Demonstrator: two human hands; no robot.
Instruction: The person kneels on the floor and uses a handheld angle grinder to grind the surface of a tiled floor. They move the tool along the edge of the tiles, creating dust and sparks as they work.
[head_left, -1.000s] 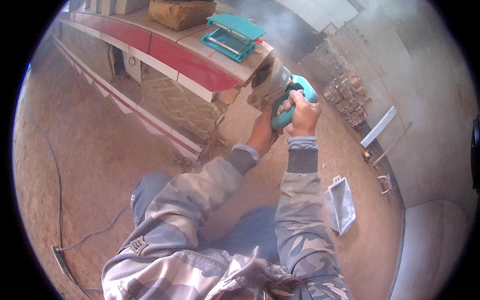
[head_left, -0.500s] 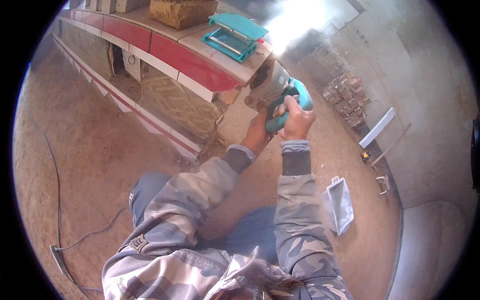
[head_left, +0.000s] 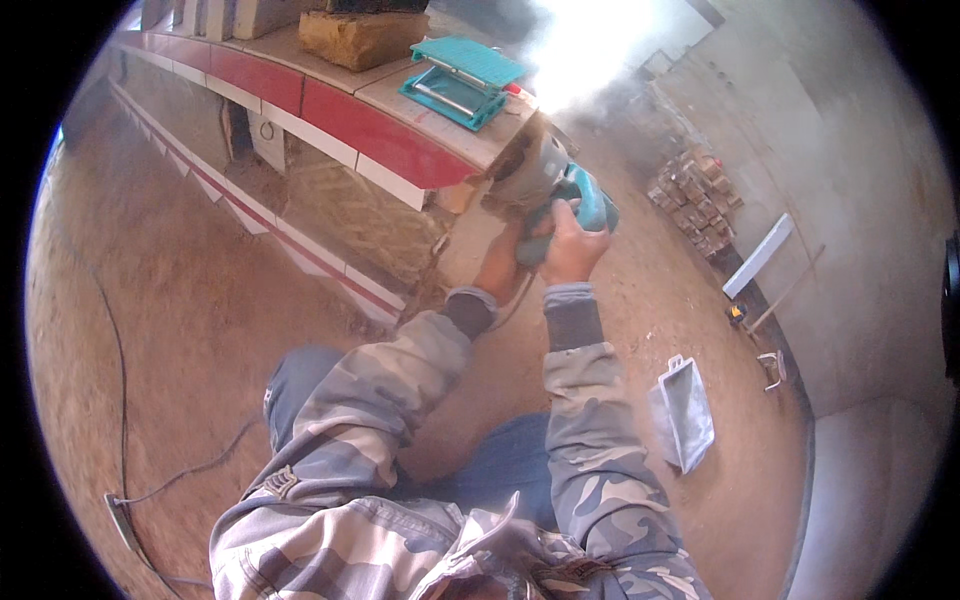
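A teal handheld power cutter [head_left: 592, 203] with a grey metal front [head_left: 541, 168] is against the end of a red-and-white tiled ledge [head_left: 370, 122]. My right hand [head_left: 574, 250] wraps round its teal handle, thumb on top. My left hand [head_left: 500, 262] is at its near left side, with the fingers mostly hidden behind the tool, and seems to support it from below. The cutter's blade and the spot where it meets the ledge cannot be made out. On the ledge top, just beyond the cutter, lies a teal hinged frame with metal rods [head_left: 455, 97].
A rough yellowish block [head_left: 362, 40] sits farther along the ledge. To my right, a grey trough-shaped tray [head_left: 686, 415] lies on the dusty floor. Stacked bricks [head_left: 695, 200] and a white board [head_left: 757, 256] are by the wall. A cable [head_left: 123, 400] runs at the left. Dust hangs in the air.
The cutter and both hands have shifted slightly left and nearer the ledge's end. The cutter has turned a little. The grip of my right hand stays on it.
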